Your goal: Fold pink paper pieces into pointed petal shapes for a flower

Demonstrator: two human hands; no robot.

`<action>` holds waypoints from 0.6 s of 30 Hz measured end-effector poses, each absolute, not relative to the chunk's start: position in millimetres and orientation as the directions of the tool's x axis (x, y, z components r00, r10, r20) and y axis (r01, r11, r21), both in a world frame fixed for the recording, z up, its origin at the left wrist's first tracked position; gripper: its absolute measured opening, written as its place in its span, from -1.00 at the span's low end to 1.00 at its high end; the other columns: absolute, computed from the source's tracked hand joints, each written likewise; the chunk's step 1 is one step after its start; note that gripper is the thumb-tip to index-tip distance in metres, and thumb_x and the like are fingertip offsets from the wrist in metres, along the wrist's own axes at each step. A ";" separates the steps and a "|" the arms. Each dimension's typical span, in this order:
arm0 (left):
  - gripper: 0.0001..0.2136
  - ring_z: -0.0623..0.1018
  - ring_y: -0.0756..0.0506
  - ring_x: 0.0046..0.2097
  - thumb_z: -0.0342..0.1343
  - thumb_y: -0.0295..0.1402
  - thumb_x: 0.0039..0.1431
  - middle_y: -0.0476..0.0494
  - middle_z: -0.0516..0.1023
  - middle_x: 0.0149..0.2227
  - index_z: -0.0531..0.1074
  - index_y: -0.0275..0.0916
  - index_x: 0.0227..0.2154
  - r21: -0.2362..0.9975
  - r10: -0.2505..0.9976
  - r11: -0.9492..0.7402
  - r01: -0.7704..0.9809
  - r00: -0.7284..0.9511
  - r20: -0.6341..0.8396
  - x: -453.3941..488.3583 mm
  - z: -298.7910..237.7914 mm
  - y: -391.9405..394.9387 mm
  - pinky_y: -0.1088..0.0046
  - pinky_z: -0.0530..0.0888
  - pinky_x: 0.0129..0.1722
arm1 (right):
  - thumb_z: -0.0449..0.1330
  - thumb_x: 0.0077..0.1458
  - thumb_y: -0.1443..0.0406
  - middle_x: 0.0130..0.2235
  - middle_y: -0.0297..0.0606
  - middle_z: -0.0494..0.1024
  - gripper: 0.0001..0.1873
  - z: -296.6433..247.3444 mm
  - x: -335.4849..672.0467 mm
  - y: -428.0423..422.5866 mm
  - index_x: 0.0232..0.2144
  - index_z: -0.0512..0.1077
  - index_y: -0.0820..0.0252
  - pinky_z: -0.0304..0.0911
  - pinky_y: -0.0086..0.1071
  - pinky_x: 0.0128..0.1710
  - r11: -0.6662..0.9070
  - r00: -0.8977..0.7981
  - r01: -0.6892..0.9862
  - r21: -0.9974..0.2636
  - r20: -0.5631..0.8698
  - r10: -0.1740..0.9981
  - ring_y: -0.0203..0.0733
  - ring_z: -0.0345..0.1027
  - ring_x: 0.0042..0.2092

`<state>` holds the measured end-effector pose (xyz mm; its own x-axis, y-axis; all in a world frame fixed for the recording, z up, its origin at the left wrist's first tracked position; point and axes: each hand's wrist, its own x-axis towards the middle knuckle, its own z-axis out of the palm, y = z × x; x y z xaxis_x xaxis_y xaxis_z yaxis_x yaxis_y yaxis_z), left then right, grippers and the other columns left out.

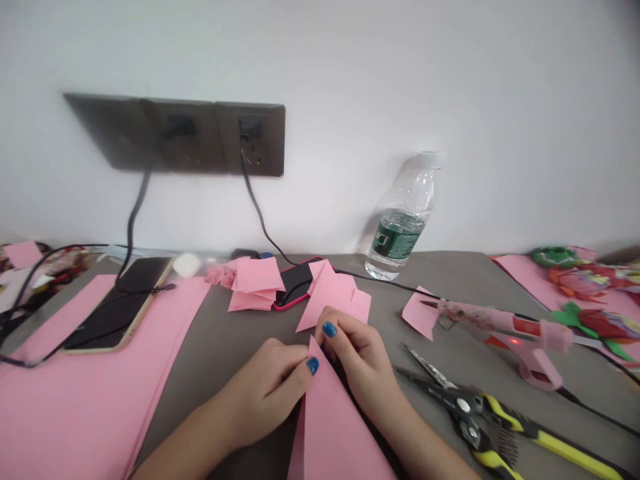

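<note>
Near edge of the grey desk [210,347]: both hands work close together here.
Left hand [265,393]: clasps the left edge of a folded pink paper sheet [333,433], its blue-painted thumbnail against the paper.
Right hand [360,353]: grips the same sheet near its far tip, its thumbnail also blue.
Far middle: a stack of pink paper squares [253,283] and a loose pink paper piece [333,297] lie either side of a phone in a red case [295,283].
Right: a pink hot glue gun [505,340] lies with its nozzle over a pink paper scrap [420,313], a small red light lit; yellow-handled shears [480,420] lie nearer.
Far right: paper flowers [590,320] lie on a pink sheet [525,277].
Left: a black phone [117,303] rests on a large pink sheet [65,387].
Back: a plastic water bottle [400,227] leans by the wall, below a dark socket panel [175,137] with two black cables.
</note>
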<state>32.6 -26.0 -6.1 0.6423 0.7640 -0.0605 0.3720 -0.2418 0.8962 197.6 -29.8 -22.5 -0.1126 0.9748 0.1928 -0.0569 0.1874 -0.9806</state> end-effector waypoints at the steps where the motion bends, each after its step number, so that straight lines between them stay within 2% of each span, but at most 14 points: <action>1: -0.65 0.17 0.00 -0.52 -0.21 -0.28 0.34 0.08 0.10 -0.61 0.03 -0.18 -0.60 0.897 0.770 -0.238 0.373 0.635 -0.060 32.4 -5.6 -25.9 0.40 0.08 -0.48 | 0.10 0.29 0.12 -0.52 -0.38 0.29 -0.59 -22.3 198.1 -29.3 -0.56 0.36 0.19 0.10 -0.43 -0.45 0.187 -0.122 -0.066 -0.980 0.194 0.973 -0.31 0.13 -0.48; 8: -0.64 0.16 0.00 -0.51 -0.21 -0.24 0.37 0.08 0.10 -0.59 0.05 -0.18 -0.59 0.912 0.781 -0.208 0.354 0.622 -0.063 31.7 -7.8 -25.2 0.41 0.09 -0.48 | 0.21 0.21 0.20 -0.47 -0.37 0.35 -0.74 -23.3 195.8 -30.4 -0.48 0.35 0.17 0.15 -0.46 -0.43 0.139 -0.175 -0.125 -0.982 0.160 0.971 -0.30 0.20 -0.43; 15: -0.67 0.20 0.00 -0.51 -0.19 -0.26 0.38 0.08 0.17 -0.58 0.12 -0.19 -0.54 0.883 0.741 -0.234 0.407 0.662 -0.109 32.2 -9.4 -25.9 0.42 0.09 -0.48 | 0.17 0.24 0.24 -0.49 -0.41 0.31 -0.74 -25.2 196.9 -30.6 -0.49 0.30 0.14 0.08 -0.47 -0.49 0.218 -0.030 -0.053 -0.975 0.219 0.975 -0.32 0.11 -0.47; 18: -0.65 0.24 -0.01 -0.50 -0.22 -0.26 0.39 0.05 0.23 -0.58 0.11 -0.19 -0.56 0.880 0.761 -0.224 0.420 0.639 -0.111 32.2 -6.6 -26.3 0.42 0.12 -0.48 | 0.16 0.25 0.21 -0.48 -0.40 0.32 -0.74 -24.3 197.6 -30.5 -0.48 0.31 0.14 0.10 -0.46 -0.46 0.220 -0.029 -0.055 -0.974 0.222 0.975 -0.31 0.14 -0.46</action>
